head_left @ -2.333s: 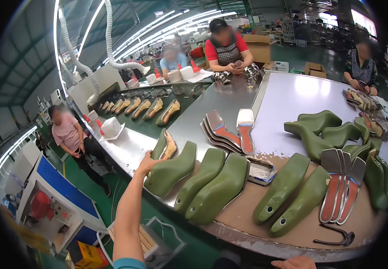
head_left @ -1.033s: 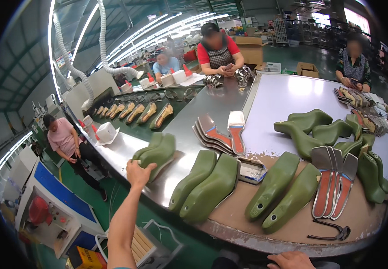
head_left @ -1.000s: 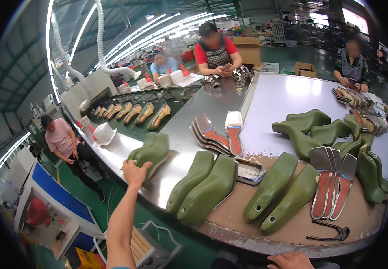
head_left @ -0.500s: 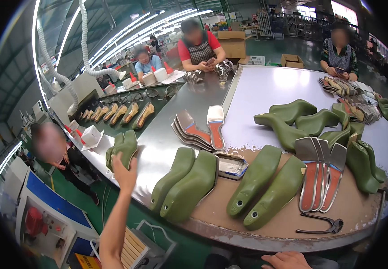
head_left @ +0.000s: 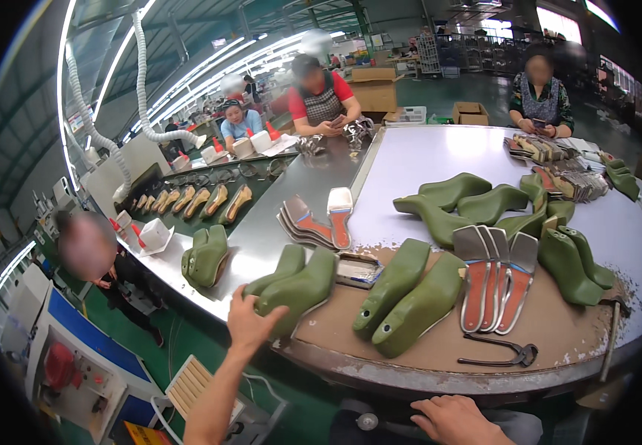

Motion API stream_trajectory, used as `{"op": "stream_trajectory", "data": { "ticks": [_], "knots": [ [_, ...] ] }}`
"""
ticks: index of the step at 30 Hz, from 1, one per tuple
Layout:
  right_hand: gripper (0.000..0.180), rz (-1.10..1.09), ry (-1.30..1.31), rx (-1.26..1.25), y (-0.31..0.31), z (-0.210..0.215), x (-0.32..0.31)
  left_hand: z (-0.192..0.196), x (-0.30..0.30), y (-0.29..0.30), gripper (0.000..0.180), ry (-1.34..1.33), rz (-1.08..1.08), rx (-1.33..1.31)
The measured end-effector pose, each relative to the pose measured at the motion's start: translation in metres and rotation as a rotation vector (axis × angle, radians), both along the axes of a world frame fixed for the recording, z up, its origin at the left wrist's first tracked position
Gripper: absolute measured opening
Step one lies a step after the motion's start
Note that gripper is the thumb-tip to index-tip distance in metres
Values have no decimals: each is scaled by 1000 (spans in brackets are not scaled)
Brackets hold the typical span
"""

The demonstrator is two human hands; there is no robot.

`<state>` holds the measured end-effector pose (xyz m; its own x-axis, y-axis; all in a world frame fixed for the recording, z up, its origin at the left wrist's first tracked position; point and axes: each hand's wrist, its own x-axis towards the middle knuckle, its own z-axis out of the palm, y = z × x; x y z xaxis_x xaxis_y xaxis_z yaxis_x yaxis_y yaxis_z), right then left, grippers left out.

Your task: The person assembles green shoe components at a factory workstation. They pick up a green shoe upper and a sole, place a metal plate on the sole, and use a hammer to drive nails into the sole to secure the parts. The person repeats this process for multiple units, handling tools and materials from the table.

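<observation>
My left hand (head_left: 252, 323) is at the heel end of a pair of green shoe lasts (head_left: 298, 288) on the table's near left. Its thumb and fingers are spread around the heels; whether they touch is hard to tell. Low at the bottom, below the table edge, my right hand (head_left: 454, 420) rests near my lap with its fingers stretched out and nothing in it. Another pair of green lasts (head_left: 206, 256) stands to the left on the metal. A third pair (head_left: 408, 295) lies right of my left hand, with a small tray (head_left: 359, 270) behind.
Insoles with red-brown and grey faces (head_left: 493, 285), pincers (head_left: 500, 352) and a hammer (head_left: 615, 334) lie at the right. More green lasts (head_left: 458, 191) are heaped farther back. Wooden-looking shoe parts (head_left: 196, 202) line a rack at the left. Several people are around the table.
My left hand has moved right and down, from the far left pair of lasts to the nearer pair. The view has shifted, and my right hand shows more fully.
</observation>
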<state>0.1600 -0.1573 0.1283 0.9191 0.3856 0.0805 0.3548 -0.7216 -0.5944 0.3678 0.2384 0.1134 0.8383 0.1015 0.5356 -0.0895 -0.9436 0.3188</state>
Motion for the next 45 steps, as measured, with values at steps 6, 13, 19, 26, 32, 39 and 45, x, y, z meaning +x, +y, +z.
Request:
{"op": "stream_trajectory", "data": {
  "ticks": [6, 13, 19, 26, 32, 39, 45],
  "knots": [
    [24, -73, 24, -4, -19, -4, -8, -23, 56, 71, 68, -74, 278, 108],
    [30, -77, 101, 3, -21, 10, -4, -9, 89, 60, 62, -159, 275, 159],
    [29, -155, -73, 25, -20, 3, 6, 49, -22, -169, 63, 220, -694, -26],
    [28, -367, -269, 131, -34, 0, 14, 26, -24, -229, 61, 173, -472, 171],
    [31, -385, -253, 164, -39, 4, 9, 34, -42, -211, 54, 148, -604, 150],
    [29, -326, -236, 217, -33, 7, 7, 29, -50, -176, 51, 88, -611, 88],
    [27, -356, -252, 224, -43, 6, 5, 35, -64, -142, 50, 97, -572, 100]
  ]
}}
